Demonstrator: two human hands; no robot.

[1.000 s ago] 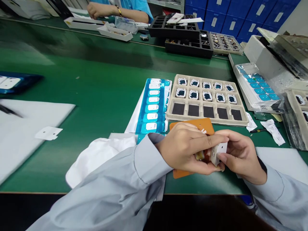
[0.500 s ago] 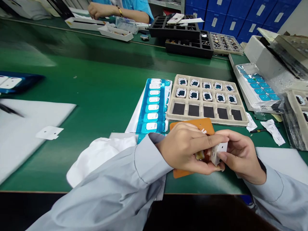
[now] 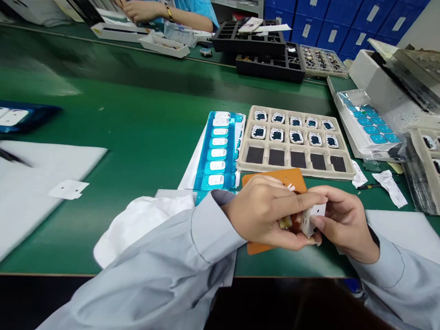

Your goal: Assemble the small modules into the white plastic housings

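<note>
Between my two hands is a small white part (image 3: 313, 219), roughly square with dark holes in its face. My left hand (image 3: 266, 213) is closed around its left side, with the index finger over the top edge and other fingers below. My right hand (image 3: 347, 224) pinches it from the right, thumb on the face. Under the left hand lies an orange pad (image 3: 288, 176) on the table. Behind it stands a beige tray (image 3: 242, 167) with white-framed watch-like parts in two rows and dark pads in the front row. Left of the tray is a blue film sheet (image 3: 202, 176) bearing white labels.
A white cloth (image 3: 137, 224) lies by my left forearm. A punched white card (image 3: 69, 189) rests on a foam sheet (image 3: 44, 169) further left. Black trays (image 3: 271, 68) stand at the back, near a co-worker's hand (image 3: 140, 11). Packaged blue stickers (image 3: 373, 123) lie to the right.
Both hands keep nearly the same hold on the white part. The co-worker's hands have shifted slightly, and the view has moved a little.
</note>
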